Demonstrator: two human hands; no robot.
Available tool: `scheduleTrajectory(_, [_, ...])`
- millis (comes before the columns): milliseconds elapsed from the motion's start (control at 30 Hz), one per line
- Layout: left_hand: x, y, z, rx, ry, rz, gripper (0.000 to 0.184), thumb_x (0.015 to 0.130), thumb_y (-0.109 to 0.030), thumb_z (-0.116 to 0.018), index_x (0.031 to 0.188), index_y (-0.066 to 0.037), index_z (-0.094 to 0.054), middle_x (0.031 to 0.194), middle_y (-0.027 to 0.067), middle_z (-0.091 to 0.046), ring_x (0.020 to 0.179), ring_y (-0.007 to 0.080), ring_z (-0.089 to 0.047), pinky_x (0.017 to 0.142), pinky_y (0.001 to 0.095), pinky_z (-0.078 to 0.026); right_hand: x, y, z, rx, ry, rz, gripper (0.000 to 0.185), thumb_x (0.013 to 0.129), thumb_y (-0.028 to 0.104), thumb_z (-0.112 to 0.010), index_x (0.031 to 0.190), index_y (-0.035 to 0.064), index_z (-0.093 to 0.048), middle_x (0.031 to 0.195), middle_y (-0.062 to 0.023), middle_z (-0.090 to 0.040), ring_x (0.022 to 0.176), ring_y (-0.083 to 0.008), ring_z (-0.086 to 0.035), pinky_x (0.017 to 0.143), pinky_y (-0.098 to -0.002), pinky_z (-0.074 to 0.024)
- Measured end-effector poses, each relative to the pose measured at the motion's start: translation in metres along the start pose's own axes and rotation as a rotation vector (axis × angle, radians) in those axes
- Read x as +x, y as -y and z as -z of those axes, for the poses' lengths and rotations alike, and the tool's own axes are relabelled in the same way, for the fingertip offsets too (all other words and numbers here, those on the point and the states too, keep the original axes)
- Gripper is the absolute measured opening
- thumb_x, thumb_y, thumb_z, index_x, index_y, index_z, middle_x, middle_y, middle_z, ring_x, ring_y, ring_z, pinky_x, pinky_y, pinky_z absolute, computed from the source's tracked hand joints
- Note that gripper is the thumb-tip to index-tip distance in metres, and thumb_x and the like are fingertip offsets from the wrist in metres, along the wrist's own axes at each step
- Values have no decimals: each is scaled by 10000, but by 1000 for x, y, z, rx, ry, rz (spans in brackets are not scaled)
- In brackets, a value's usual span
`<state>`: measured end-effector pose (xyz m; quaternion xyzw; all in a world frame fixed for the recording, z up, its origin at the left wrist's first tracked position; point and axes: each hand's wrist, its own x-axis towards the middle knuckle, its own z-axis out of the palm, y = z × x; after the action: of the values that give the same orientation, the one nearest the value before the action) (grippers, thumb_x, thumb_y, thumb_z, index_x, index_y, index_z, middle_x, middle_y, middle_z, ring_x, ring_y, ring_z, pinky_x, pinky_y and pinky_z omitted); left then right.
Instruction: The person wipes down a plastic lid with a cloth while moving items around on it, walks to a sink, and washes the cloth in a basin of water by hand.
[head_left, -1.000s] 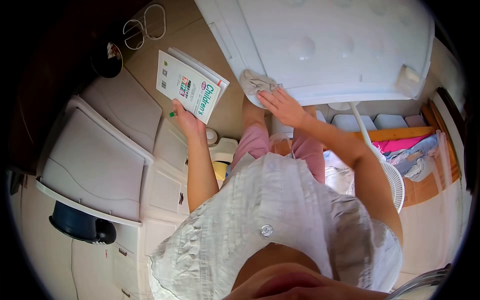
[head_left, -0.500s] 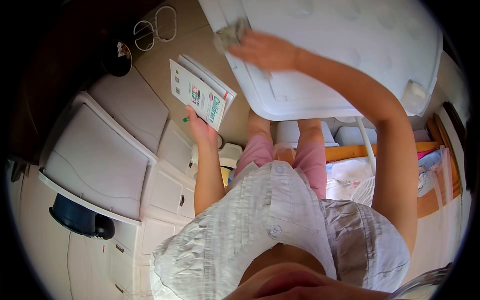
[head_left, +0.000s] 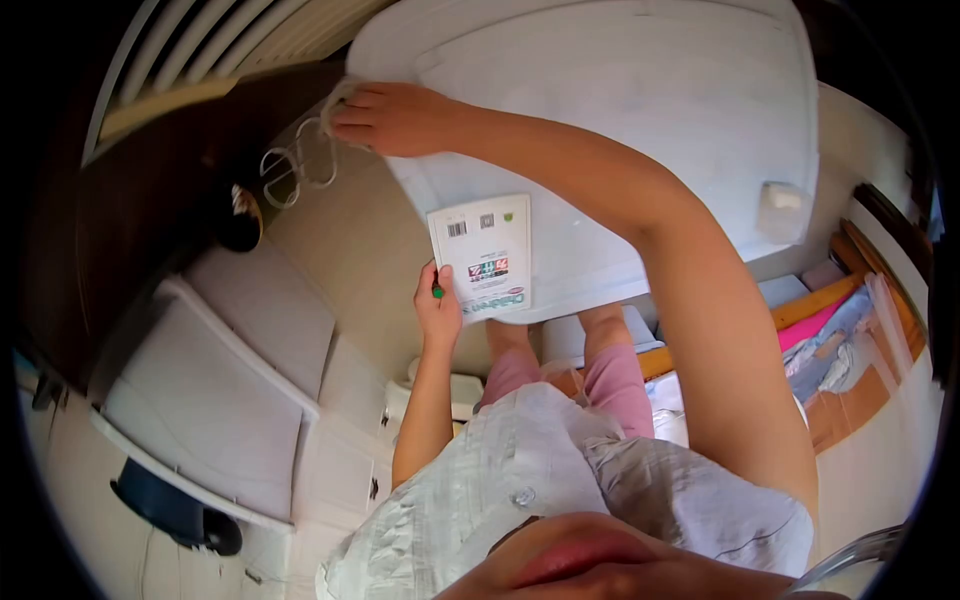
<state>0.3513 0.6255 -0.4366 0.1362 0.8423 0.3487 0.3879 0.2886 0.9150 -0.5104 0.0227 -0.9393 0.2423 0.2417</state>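
Note:
My left hand (head_left: 438, 308) is closed round the lower left edge of a white booklet (head_left: 485, 245), printed with a barcode and coloured lettering. A small green thing (head_left: 437, 291) shows at its fingers; its kind is unclear. The booklet is held over the near left edge of a white plastic table (head_left: 600, 90). At the table's far left edge, my right hand (head_left: 395, 118) is closed on a pale cloth (head_left: 338, 108), pressing it against the rim. Part of the cloth is hidden under the fingers.
A small white container (head_left: 782, 212) stands at the table's right corner. White wire racks (head_left: 300, 165) lie beyond the left edge. Grey-topped white cabinets (head_left: 210, 390) and a dark blue pot (head_left: 165, 505) are at left. A wooden frame with clothes (head_left: 835, 330) is at right.
My right hand has moved left with the cloth to the table's far edge. The booklet has shifted right, turned more upright and closed flat. The view has tilted upward.

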Motion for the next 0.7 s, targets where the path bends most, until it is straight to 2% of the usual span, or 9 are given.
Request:
scheduleTrajectory(167, [15,18,-28,265,-80,-242,214,992,-168,-566,1084,20,-611,930,197,-663,787,349,-640,712,397,-514,-21,-95,76,-207,93,-252,608,738,263,-719,1310,106,-584,1382,-67,-553,1300,-254,-484,1113,-372,-382])
scheduleTrajectory(267, [11,22,-32,324,-137,-256,207,985,-163,-567,1067,23,-608,929,216,-656,795,398,-637,701,431,-514,-116,-157,149,-684,3,-189,454,801,93,-604,1251,34,-621,1314,-120,-595,1255,-256,-513,1089,-387,-403])
scheduleTrajectory(400, [13,19,-34,332,-165,-279,203,983,-167,-573,1055,20,-603,930,223,-656,803,411,-633,697,440,-512,-258,-230,247,-269,-450,-948,386,881,62,-610,1263,3,-602,1259,-201,-602,1146,-333,-575,1024,-390,-469])
scheduleTrajectory(467, [18,23,-28,345,-120,-238,208,986,-172,-572,1058,21,-598,918,225,-648,781,386,-627,691,427,-510,-262,-227,286,-431,-386,-1221,333,917,97,-586,1231,-8,-616,1130,-206,-641,1006,-350,-604,901,-420,-503])
scheduleTrajectory(500, [16,24,-26,353,-73,-186,213,989,-177,-571,1062,22,-592,906,228,-639,759,362,-620,686,413,-508,-309,-256,279,-1076,-143,-890,300,919,90,-567,1193,-14,-632,1068,-210,-654,961,-358,-609,866,-434,-505])
scheduleTrajectory(567, [14,-2,-31,325,-101,-182,231,1003,-191,-554,1064,30,-585,892,216,-637,746,320,-604,687,389,-503,-268,-228,253,-765,-400,-1089,241,919,59,-518,1099,-19,-658,1014,-213,-660,941,-380,-608,846,-460,-495])
scheduleTrajectory(633, [20,-26,-38,300,-138,-182,251,1016,-205,-538,1067,37,-577,879,205,-635,734,278,-587,689,366,-498,-209,-166,204,-653,-491,-879,237,831,39,-543,1026,-26,-661,1032,-233,-661,975,-414,-598,872,-462,-487])
scheduleTrajectory(667, [29,-34,-44,174,-207,-162,283,1030,-222,-516,1071,53,-571,886,183,-635,752,242,-576,702,344,-493,-207,-160,155,-465,390,-1318,442,796,123,-625,1218,-8,-607,1279,-180,-593,1105,-298,-580,946,-428,-472])
scheduleTrajectory(700, [40,-43,-49,50,-276,-142,316,1043,-238,-495,1075,68,-565,894,162,-635,769,206,-565,715,322,-489,-173,-97,125,-581,-232,-799,375,790,79,-587,1143,-45,-615,1230,-203,-599,1001,-309,-589,845,-436,-486])
